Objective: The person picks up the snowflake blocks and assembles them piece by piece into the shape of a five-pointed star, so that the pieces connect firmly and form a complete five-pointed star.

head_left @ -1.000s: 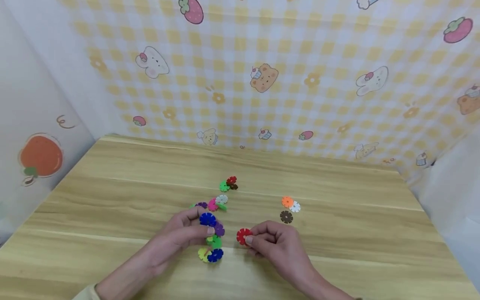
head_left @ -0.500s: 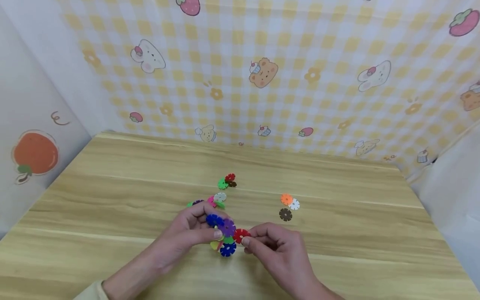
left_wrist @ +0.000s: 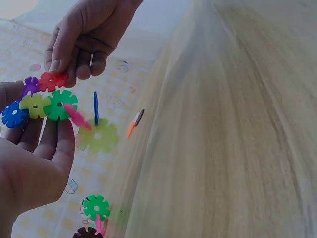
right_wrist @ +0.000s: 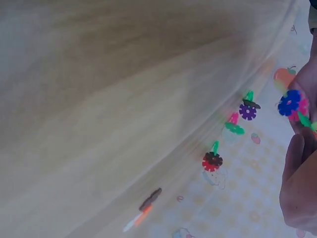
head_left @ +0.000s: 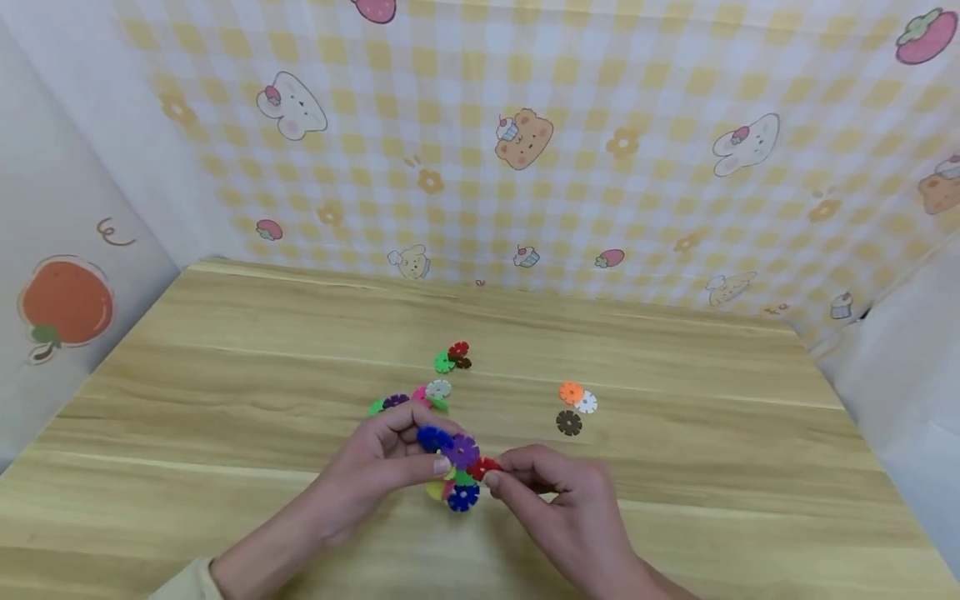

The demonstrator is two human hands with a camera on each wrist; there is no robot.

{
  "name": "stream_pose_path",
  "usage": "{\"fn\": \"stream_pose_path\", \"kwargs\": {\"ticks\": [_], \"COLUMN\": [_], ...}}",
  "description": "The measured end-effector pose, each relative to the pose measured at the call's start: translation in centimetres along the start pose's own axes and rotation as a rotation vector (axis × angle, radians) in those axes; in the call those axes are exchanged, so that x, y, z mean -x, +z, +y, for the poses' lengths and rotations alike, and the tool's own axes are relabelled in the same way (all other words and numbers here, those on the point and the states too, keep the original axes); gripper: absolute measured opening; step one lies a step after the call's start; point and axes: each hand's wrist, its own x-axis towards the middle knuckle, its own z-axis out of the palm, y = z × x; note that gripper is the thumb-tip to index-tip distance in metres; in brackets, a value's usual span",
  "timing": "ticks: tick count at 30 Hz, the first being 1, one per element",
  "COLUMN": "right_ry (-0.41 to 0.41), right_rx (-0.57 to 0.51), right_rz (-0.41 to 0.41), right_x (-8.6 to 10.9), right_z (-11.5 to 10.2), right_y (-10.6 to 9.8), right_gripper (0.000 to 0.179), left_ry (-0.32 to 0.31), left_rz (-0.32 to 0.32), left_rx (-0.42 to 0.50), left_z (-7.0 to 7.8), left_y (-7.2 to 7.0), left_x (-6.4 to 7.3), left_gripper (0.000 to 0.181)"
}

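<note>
A disc bundle [head_left: 459, 455], made of joined flat toothed discs, is held above the wooden table [head_left: 675, 533]. It is gripped by the left hand [head_left: 367, 462], with the thumb laid over its front and the fingers set behind. By the right hand [head_left: 570, 504], the red disc [left_wrist: 45, 82] is pinched between thumb and fingers at the right side of the bundle. Its edge is brought against the purple disc [left_wrist: 28, 87] of the bundle; whether it is slotted in cannot be told. To the right of the bundle and beyond it, an orange disc [head_left: 567, 387], a white disc [head_left: 588, 406] and a brown disc [head_left: 564, 427] are seen on the table. Beyond the bundle, the grey disc [head_left: 435, 387] is partly overlapped with a pink disc [head_left: 422, 396].
</note>
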Motion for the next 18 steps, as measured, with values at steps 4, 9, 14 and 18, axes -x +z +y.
{"fn": "stream_pose_path", "kwargs": {"ticks": [4,9,14,18], "right_ry": [-0.021,-0.072,-0.121,-0.105], "right_rx": [0.036,0.037,0.039,0.061], "right_rz": [0.021,0.001,-0.03,-0.027], "right_x": [-0.24,-0.26,-0.46,-0.42], "right_z": [-0.36,-0.15,0.02,-0.11], "right_y": [-0.23,-0.52,-0.66,-0.7], "right_gripper": [0.008,0.012,0.015,0.016], "left_ry": [0.008,0.016,0.004,0.003], "left_rz": [-0.002,-0.025,-0.034,-0.02], "left_rx": [0.005,-0.001,0.009,0.005], "left_z": [0.2,0.0,-0.13,-0.17], "left_y": [0.04,-0.04,0.13,0.22], "left_x": [0.08,0.14,0.12,0.21], "left_gripper": [0.021,0.022,0.02,0.02]}}
